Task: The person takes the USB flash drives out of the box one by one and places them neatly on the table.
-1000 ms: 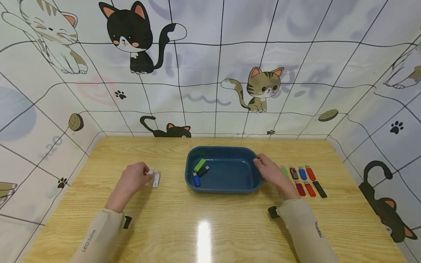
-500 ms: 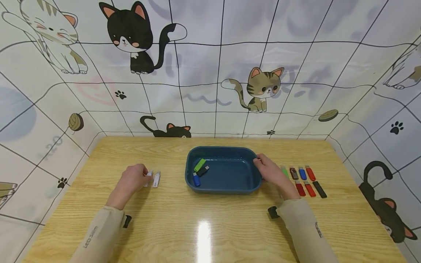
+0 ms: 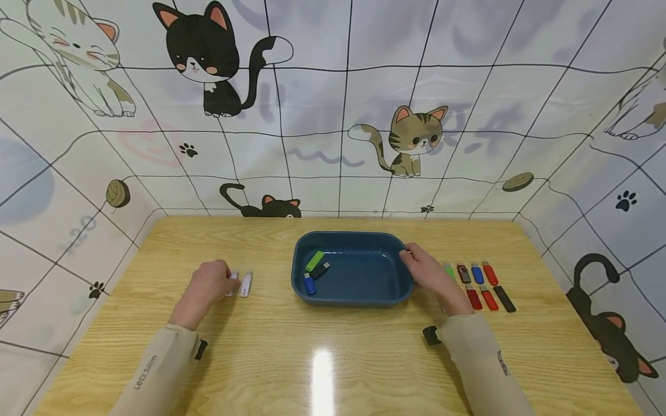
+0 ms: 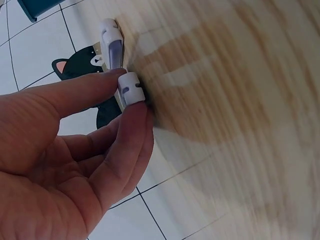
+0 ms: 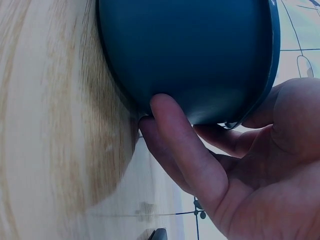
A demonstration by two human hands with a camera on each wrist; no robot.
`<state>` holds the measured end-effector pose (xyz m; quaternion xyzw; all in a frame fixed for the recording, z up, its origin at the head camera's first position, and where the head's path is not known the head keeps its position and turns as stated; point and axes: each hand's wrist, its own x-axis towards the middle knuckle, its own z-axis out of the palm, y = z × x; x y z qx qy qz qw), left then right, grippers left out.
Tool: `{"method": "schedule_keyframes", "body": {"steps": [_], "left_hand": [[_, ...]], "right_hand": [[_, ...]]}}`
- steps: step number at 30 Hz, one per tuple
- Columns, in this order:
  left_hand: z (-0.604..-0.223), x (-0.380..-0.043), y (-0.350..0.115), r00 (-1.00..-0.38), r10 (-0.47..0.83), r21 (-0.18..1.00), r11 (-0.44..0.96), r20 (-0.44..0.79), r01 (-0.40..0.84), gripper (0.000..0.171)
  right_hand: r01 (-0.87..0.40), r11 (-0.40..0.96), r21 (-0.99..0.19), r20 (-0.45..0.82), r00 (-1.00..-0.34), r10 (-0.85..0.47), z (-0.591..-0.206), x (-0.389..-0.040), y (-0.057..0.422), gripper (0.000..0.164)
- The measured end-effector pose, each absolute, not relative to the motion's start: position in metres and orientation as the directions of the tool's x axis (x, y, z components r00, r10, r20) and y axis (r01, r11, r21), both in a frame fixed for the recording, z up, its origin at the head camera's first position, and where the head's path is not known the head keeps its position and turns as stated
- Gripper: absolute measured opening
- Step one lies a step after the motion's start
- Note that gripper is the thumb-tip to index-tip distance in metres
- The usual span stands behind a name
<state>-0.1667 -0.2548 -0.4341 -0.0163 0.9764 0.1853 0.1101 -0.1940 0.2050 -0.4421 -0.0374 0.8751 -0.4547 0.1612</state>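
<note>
On the table's left side, my left hand (image 3: pixel 208 284) pinches a white USB stick (image 4: pixel 131 89) between thumb and fingertips, down at the table surface. A second white USB stick (image 3: pixel 246 284) lies just to its right, parallel and slightly apart. My right hand (image 3: pixel 428 268) grips the right end of a dark blue tray (image 3: pixel 364 280), its thumb over the rim and its fingers against the outer wall (image 5: pixel 190 55). Inside the tray, toward the left, lie a green USB stick (image 3: pixel 314 261), a black USB stick (image 3: pixel 319 270) and a blue USB stick (image 3: pixel 309 284).
Right of the tray, several USB sticks lie in two rows, among them a red one (image 3: pixel 489 273), a blue one (image 3: pixel 477 274) and a black one (image 3: pixel 504 299). My right hand partly covers a green one (image 3: pixel 450 271). A cat-patterned cloth (image 3: pixel 322 156) rises behind the table (image 3: pixel 270 346).
The white USB stick in my left hand has moved slightly left and toward me, now level with the other white one. The right hand and tray stay in place.
</note>
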Motion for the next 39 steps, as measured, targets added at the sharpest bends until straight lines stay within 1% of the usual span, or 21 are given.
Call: {"method": "schedule_keyframes", "body": {"steps": [6,14,18,23,27,31,35,39], "left_hand": [[-0.434,-0.166,-0.255,-0.977,0.014,0.351,0.934,-0.214,-0.063,0.022],[-0.433,-0.169,-0.255,-0.971,0.011,0.350,0.934,-0.241,-0.077,0.026],[-0.427,-0.170,-0.254,-0.975,0.000,0.338,0.938,-0.220,-0.077,0.028],[-0.422,-0.171,-0.252,-0.992,0.051,0.344,0.939,-0.117,0.007,0.039],[-0.419,-0.172,-0.245,-0.994,0.110,0.402,0.909,0.013,0.106,0.031],[-0.415,-0.171,-0.234,-0.975,0.153,0.424,0.881,0.158,0.207,0.024],[-0.406,-0.169,-0.220,-0.954,0.172,0.413,0.872,0.245,0.263,0.021],[-0.395,-0.167,-0.206,-0.937,0.194,0.404,0.863,0.289,0.303,0.022]], "right_hand": [[0.075,0.582,-0.810,-0.242,-0.946,-0.215,-0.440,-0.192,0.204,0.051],[0.076,0.587,-0.806,-0.245,-0.945,-0.215,-0.442,-0.194,0.206,0.051],[0.076,0.587,-0.806,-0.244,-0.946,-0.213,-0.444,-0.195,0.207,0.050],[0.071,0.591,-0.804,-0.244,-0.945,-0.218,-0.443,-0.195,0.207,0.052],[0.067,0.596,-0.800,-0.241,-0.946,-0.217,-0.442,-0.195,0.205,0.051],[0.069,0.589,-0.805,-0.239,-0.947,-0.215,-0.441,-0.194,0.205,0.051],[0.070,0.583,-0.809,-0.240,-0.945,-0.220,-0.441,-0.193,0.204,0.050],[0.075,0.581,-0.811,-0.244,-0.945,-0.218,-0.442,-0.194,0.205,0.051]]}}
